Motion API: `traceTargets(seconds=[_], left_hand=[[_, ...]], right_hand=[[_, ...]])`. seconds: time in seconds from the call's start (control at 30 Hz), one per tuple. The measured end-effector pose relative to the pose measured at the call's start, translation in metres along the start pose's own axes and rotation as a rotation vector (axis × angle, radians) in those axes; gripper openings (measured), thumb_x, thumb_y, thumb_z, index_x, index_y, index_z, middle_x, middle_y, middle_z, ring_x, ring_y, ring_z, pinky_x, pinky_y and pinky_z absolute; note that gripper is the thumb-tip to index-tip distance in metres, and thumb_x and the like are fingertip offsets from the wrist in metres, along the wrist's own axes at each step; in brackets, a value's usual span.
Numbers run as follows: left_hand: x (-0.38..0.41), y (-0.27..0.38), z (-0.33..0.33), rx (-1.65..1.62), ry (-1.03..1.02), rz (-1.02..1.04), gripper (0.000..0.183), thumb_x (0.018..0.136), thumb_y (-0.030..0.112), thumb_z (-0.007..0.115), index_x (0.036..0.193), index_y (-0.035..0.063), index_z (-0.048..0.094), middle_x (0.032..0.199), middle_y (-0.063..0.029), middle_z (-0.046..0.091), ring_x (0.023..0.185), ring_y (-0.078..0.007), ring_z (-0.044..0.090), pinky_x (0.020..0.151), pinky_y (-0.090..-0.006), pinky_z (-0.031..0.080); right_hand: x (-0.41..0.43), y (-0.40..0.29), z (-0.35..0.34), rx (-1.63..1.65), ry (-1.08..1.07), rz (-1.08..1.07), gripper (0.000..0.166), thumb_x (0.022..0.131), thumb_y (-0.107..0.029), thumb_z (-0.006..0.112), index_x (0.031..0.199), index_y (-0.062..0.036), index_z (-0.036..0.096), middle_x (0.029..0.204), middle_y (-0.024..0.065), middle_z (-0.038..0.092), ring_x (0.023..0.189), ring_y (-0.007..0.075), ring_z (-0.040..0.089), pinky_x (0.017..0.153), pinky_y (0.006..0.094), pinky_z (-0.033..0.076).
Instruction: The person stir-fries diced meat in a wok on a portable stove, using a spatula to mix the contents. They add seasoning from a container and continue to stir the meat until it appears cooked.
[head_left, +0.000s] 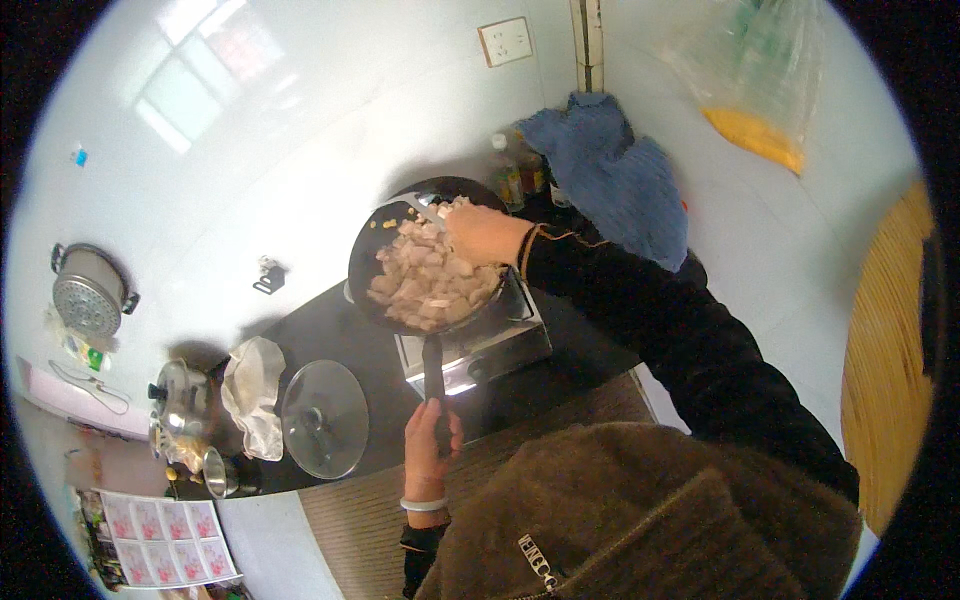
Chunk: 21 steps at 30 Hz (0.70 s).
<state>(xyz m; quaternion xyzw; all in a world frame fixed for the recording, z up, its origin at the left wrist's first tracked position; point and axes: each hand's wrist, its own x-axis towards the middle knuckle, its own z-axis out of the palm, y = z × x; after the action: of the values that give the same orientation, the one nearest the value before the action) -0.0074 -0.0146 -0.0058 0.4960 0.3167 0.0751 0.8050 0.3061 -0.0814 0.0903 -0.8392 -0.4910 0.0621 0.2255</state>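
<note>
My left hand (426, 446) grips the dark handle (433, 367) of a black frying pan (364, 247). The pan sits on a portable gas stove (517, 337) and holds many pale chunks of meat (420, 277). A few small yellowish bits lie near its far-left wall. My right hand (484, 234) is over the far right of the pan, curled round a flat grey utensil (426, 212) that looks like a spatula. Its handle is hidden by my fingers, and its tip reaches the pan's far wall.
A glass lid (326, 420) and a crumpled pale bag (255, 397) lie left of the stove, near a lidded steel pot (182, 397) and a small metal bowl (219, 474). Bottles (506, 172) and a blue towel (615, 180) are behind the pan at right. A steamer pot (88, 289) hangs on the wall.
</note>
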Motion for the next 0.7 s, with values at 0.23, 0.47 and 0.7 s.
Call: traceTargets(seconds=[0.23,0.47,0.7], left_hand=[[0.002,-0.003,0.003,-0.04,-0.018,0.022,0.025,0.099,0.03,0.052,0.102,0.0054,0.056,0.066,-0.0048,0.054,0.047,-0.0154,0.047,0.04,-0.0264,0.033],[-0.003,0.003,0.008,-0.038,-0.009,0.013,0.025,0.099,0.03,0.052,0.1,0.0059,0.056,0.066,-0.0046,0.053,0.047,-0.0151,0.047,0.04,-0.0267,0.033],[0.0,0.004,0.007,-0.017,0.025,-0.036,0.034,0.102,0.034,0.048,0.111,0.0016,0.055,0.068,-0.0039,0.053,0.046,-0.0135,0.044,0.04,-0.0263,0.034]], right_hand=[[-0.018,-0.02,0.039,-0.114,-0.14,-0.235,0.023,0.078,-0.013,0.062,0.085,0.0084,0.068,0.082,0.0254,0.067,0.08,0.0393,0.069,0.069,0.0466,0.056],[-0.026,-0.004,-0.012,-0.118,-0.141,-0.056,0.018,0.076,-0.008,0.065,0.086,0.0079,0.067,0.082,0.0262,0.067,0.079,0.042,0.068,0.069,0.0475,0.055],[-0.024,0.029,0.02,-0.1,-0.162,-0.067,0.018,0.076,-0.007,0.061,0.085,0.008,0.065,0.087,0.0285,0.066,0.086,0.0438,0.066,0.074,0.048,0.054]])
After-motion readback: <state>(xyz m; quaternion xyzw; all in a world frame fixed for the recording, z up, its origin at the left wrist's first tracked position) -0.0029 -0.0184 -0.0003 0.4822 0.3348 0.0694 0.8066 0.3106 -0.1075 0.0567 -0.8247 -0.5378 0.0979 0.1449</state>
